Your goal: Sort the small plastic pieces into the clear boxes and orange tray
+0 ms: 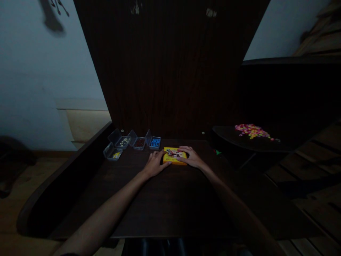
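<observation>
A small yellow board (174,159) lies flat on the dark wooden table (165,206), with a few small beads or pieces on its top. My left hand (154,164) rests on the table at the board's left edge, fingers stretched toward it. On the board's right side lies my right hand (189,157), its fingers reaching across the top toward the small pieces. Whether a piece is pinched between the fingertips is too small and dark to tell.
Several small clear plastic boxes stand open at the table's far left: one with blue beads (154,142), one with dark red (139,143), one with pale (123,142), one with yellow (115,154). A pile of pink and yellow beads (252,131) lies on a dark round surface, right.
</observation>
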Motion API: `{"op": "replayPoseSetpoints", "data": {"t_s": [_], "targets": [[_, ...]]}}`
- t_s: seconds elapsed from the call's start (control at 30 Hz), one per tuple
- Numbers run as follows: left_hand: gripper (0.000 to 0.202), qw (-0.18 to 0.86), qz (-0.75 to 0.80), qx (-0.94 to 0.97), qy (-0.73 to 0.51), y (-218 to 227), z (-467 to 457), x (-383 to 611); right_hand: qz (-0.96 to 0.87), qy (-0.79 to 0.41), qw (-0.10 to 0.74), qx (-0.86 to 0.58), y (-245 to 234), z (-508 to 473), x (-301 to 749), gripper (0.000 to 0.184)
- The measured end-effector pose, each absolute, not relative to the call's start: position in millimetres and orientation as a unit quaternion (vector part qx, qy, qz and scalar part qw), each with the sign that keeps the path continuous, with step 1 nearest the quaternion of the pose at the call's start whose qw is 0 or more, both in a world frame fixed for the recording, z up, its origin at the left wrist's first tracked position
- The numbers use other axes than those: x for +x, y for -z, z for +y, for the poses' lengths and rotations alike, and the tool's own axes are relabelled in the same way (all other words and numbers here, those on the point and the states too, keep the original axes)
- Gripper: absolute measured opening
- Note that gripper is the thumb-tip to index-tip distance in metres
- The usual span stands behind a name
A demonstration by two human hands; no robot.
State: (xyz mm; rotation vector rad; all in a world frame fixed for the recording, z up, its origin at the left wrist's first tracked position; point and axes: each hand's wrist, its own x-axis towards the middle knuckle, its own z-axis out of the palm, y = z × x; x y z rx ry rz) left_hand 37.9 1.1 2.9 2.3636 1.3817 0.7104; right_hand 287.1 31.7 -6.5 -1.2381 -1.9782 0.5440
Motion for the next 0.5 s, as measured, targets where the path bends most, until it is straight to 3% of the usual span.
{"op": "replayPoseSetpoints", "data": {"t_s": [0.13,0.33,0.5], "targets": [[0.055,0.150,0.486,0.827,-0.238,-2,2,38,-0.781,-0.190,0.344,-0.485,9,30,285,0.055],[0.056,0.141,0.486,0.828,-0.240,0,2,38,-0.783,-0.173,0.329,-0.499,8,26,285,0.049],[0.071,0.131,0.508,0.812,-0.255,2,4,39,-0.829,-0.105,0.303,-0.458,9,17,280,0.052]]}}
